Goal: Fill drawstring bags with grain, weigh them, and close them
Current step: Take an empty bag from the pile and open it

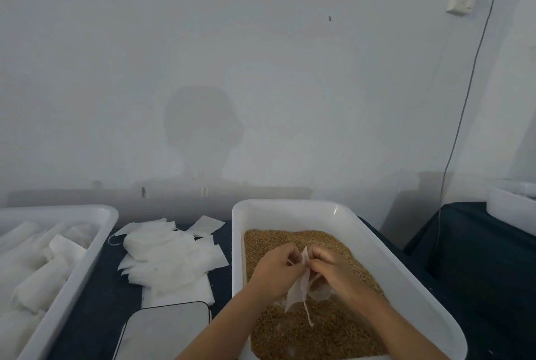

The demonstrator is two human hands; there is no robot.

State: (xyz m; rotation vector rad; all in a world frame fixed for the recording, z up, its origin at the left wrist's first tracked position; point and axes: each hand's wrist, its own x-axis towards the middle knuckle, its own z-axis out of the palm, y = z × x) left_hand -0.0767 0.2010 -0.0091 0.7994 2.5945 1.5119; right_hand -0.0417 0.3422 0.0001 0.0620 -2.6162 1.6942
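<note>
Over a white tub (377, 246) of brown grain (319, 330), both my hands hold a small white drawstring bag (297, 290). My left hand (275, 268) pinches the bag's top edge from the left. My right hand (333, 268) pinches the same edge from the right. The bag hangs flat and limp between them, and its string (308, 314) dangles toward the grain. Under my right hand a clear scoop or cup (320, 291) partly shows in the grain. A flat scale (165, 330) with a pale top lies left of the tub, near the front.
A heap of flat white bags (171, 255) lies on the dark table between the tubs. A second white tub (72, 272) at the left holds filled white bags. Another white container (510, 214) stands at the far right. A cable (461, 104) hangs down the wall.
</note>
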